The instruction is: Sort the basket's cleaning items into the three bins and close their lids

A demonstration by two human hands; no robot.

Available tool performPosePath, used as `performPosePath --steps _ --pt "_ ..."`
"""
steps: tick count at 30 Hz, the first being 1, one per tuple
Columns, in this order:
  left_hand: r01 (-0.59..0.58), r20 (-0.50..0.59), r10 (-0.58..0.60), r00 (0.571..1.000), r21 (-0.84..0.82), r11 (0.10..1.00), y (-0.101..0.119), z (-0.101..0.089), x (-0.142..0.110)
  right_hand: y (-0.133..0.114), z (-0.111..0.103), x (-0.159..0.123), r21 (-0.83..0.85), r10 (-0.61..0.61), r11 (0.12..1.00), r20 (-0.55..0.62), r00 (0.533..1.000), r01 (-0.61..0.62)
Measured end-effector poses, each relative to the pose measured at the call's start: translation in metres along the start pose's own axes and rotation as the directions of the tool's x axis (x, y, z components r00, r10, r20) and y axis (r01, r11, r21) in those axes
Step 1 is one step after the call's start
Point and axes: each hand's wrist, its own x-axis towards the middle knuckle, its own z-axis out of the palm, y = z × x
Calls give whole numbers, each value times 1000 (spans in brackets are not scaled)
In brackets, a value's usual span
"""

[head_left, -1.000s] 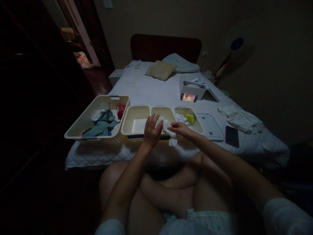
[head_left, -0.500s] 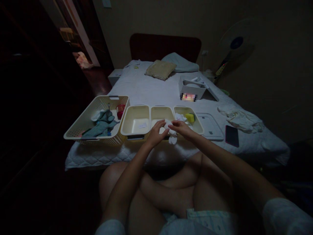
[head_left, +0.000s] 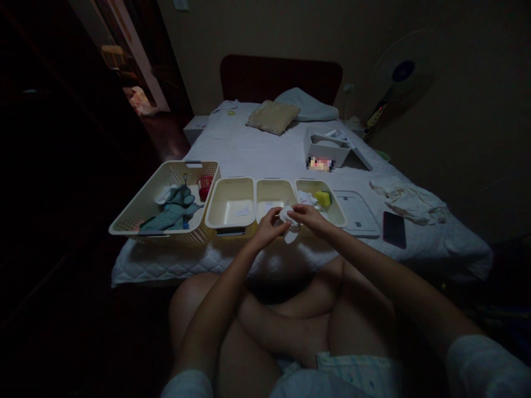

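Both hands meet over the front edge of the bed, pinching a small white sock (head_left: 289, 225) between them. My left hand (head_left: 269, 225) grips its left side with curled fingers. My right hand (head_left: 309, 216) holds its right side from above, and a bit of the fabric hangs down below. Just behind them stands a row of cream bins: an empty left bin (head_left: 230, 204), a middle bin (head_left: 271, 194), and a right bin (head_left: 334, 213) with white items and a yellow block (head_left: 322, 198).
A perforated cream basket (head_left: 136, 213) at the left holds teal cloth and a red cup (head_left: 204, 186). A flat lid (head_left: 357, 213), a dark phone (head_left: 394, 229) and crumpled white cloth (head_left: 409, 202) lie to the right. A white box (head_left: 326, 146) and pillows sit further back; a fan stands at the right.
My left hand went from spread open beside the sock to closed on it. Both hands drew closer together and bunched the sock smaller.
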Motion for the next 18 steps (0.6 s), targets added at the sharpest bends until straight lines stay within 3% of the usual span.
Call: performPosePath --steps 3,5,9,14,18 --pt "43 -31 -44 999 -38 998 3 -2 1 -1 -2 -1 45 2 999 105 995 -7" --pt "73 -40 -75 996 -56 996 5 -4 2 -2 -3 0 35 7 999 115 993 -11" --pt "134 -33 -138 990 -101 986 7 -5 2 3 -2 4 -3 19 1000 32 999 -19" --pt "201 5 -204 979 -183 962 12 -5 -2 16 -2 13 -87 -39 996 -189 981 23" --pt "194 -9 -197 980 -126 973 13 -3 -5 17 -4 13 -211 -79 976 -159 984 45"
